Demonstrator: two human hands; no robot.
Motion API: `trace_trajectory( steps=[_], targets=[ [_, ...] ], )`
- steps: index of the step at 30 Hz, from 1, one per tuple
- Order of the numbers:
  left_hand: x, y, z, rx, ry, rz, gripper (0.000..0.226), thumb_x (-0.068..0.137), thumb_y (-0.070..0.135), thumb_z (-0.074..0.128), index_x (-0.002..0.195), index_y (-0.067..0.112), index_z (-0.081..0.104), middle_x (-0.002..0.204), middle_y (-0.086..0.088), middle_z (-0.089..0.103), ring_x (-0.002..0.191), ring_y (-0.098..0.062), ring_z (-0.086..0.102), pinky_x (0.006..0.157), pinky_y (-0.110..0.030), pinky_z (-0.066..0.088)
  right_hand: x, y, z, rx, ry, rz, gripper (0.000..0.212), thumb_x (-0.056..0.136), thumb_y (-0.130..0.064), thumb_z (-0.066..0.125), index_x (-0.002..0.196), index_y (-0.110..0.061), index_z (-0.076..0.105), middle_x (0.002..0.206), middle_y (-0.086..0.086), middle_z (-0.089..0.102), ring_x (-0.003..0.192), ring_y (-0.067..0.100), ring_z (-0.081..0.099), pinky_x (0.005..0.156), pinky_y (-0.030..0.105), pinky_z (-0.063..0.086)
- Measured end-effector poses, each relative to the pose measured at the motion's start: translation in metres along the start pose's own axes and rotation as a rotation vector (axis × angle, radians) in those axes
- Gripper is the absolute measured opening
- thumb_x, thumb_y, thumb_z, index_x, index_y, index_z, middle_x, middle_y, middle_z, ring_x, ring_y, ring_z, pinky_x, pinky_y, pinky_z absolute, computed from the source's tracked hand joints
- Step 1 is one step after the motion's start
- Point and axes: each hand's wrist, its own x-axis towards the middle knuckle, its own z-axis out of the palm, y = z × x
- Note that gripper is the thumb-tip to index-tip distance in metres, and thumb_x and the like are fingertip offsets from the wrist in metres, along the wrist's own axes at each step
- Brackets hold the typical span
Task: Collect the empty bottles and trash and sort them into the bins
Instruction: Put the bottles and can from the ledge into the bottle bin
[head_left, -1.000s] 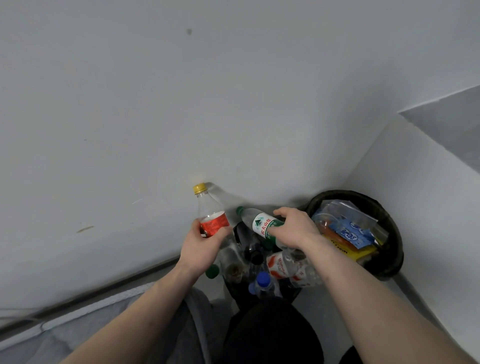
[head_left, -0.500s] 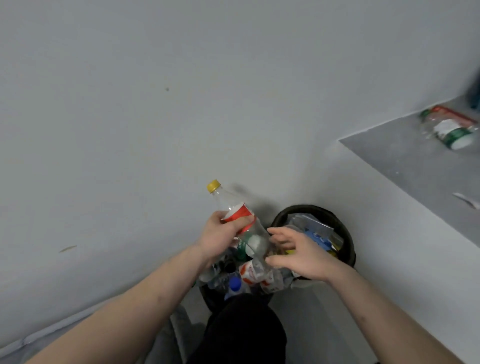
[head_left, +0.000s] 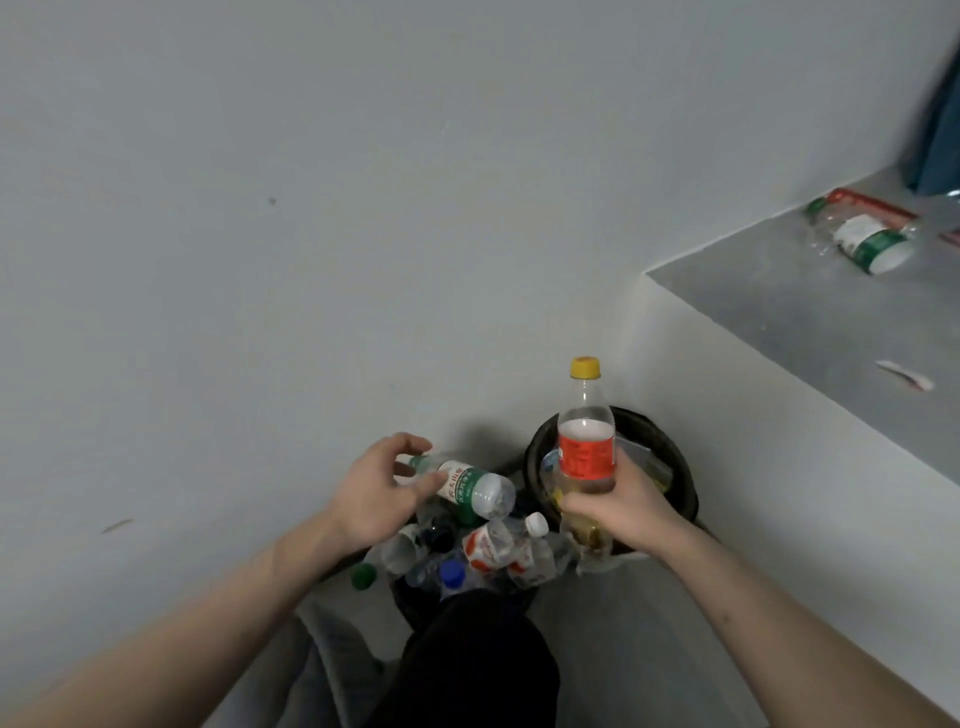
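Note:
My right hand (head_left: 621, 512) grips a clear bottle with a yellow cap and a red label (head_left: 586, 452), upright over the round black bin (head_left: 684, 480) that holds wrappers. My left hand (head_left: 376, 493) has its fingers spread loosely around the neck end of a green-labelled bottle (head_left: 470, 486), with the thumb touching it. That bottle lies on its side on top of a heap of empty bottles (head_left: 498, 551) in a second black bin (head_left: 410, 605) nearer to me.
Both bins stand in a corner against the grey wall. On a grey ledge (head_left: 810, 322) at the right lie another green-labelled bottle (head_left: 865, 239) and a white scrap (head_left: 904, 375). A loose green cap (head_left: 363, 576) sits left of the heap. My dark trouser knee (head_left: 467, 665) is below.
The red-labelled bottle has passed from my left hand to my right and moved right over the wrapper bin. My left hand let it go and now touches the green-labelled bottle on the heap.

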Motion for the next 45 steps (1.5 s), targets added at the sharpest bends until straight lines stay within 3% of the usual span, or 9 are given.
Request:
trace_trajectory(
  steps=[4,10,16,21,29,38,45],
  targets=[
    [-0.031,-0.062,-0.029,0.196,0.061,-0.07,0.034,0.084,0.046,0.073,0.114,0.037,0.062,0.12,0.015,0.058,0.103,-0.003,0.063,0.089,-0.032,0.053,0.004,-0.027,0.02,0.048,-0.026,-0.039,0.039,0.072,-0.044,0.083,0.104,-0.033,0.066,0.096,-0.013,0.072,0.092,0.001,0.066,0.074,0.022,0.048],
    [-0.061,-0.107,-0.039,0.288,0.066,-0.155,0.03,0.087,0.04,0.072,0.115,0.035,0.062,0.12,0.01,0.056,0.104,-0.009,0.062,0.083,-0.026,0.046,0.018,-0.055,0.06,-0.077,-0.057,-0.091,0.062,0.064,-0.05,0.085,0.113,-0.031,0.051,0.098,-0.013,0.065,0.086,0.0,0.062,0.068,0.022,0.047],
    [-0.059,-0.108,-0.027,0.277,0.137,-0.24,0.031,0.079,0.055,0.062,0.106,0.038,0.062,0.11,0.02,0.06,0.098,-0.002,0.062,0.087,-0.03,0.053,0.03,-0.07,0.097,-0.325,-0.144,-0.198,0.052,0.062,-0.049,0.082,0.108,-0.038,0.059,0.098,-0.015,0.065,0.086,0.004,0.063,0.083,0.033,0.055],
    [-0.06,-0.103,-0.025,0.296,0.169,-0.291,0.025,0.08,0.053,0.061,0.101,0.038,0.062,0.101,0.02,0.06,0.094,-0.004,0.062,0.084,-0.031,0.053,0.036,-0.066,0.115,-0.537,-0.176,-0.23,0.078,0.067,-0.05,0.083,0.136,-0.036,0.05,0.117,-0.013,0.059,0.104,0.012,0.059,0.09,0.034,0.049],
    [-0.059,-0.102,-0.025,0.318,0.151,-0.284,0.019,0.081,0.051,0.058,0.094,0.036,0.061,0.096,0.019,0.06,0.091,-0.008,0.061,0.08,-0.031,0.052,0.039,-0.066,0.132,-0.737,-0.134,-0.311,0.077,0.067,-0.051,0.081,0.135,-0.032,0.05,0.12,-0.008,0.059,0.111,0.019,0.058,0.092,0.037,0.049],
    [-0.058,-0.102,-0.023,0.342,0.15,-0.273,0.019,0.078,0.052,0.056,0.088,0.036,0.06,0.089,0.018,0.06,0.085,-0.009,0.06,0.076,-0.031,0.051,0.043,-0.053,0.138,-0.813,-0.093,-0.306,0.08,0.072,-0.056,0.079,0.141,-0.031,0.047,0.129,-0.005,0.054,0.118,0.02,0.05,0.098,0.037,0.047],
    [-0.059,-0.102,-0.023,0.348,0.178,-0.255,0.018,0.078,0.05,0.057,0.085,0.035,0.061,0.086,0.016,0.061,0.082,-0.01,0.06,0.074,-0.031,0.052,0.05,-0.048,0.137,-0.809,-0.076,-0.345,0.087,0.069,-0.072,0.069,0.145,-0.039,0.043,0.145,-0.006,0.04,0.133,0.023,0.033,0.11,0.043,0.033]
  ],
)
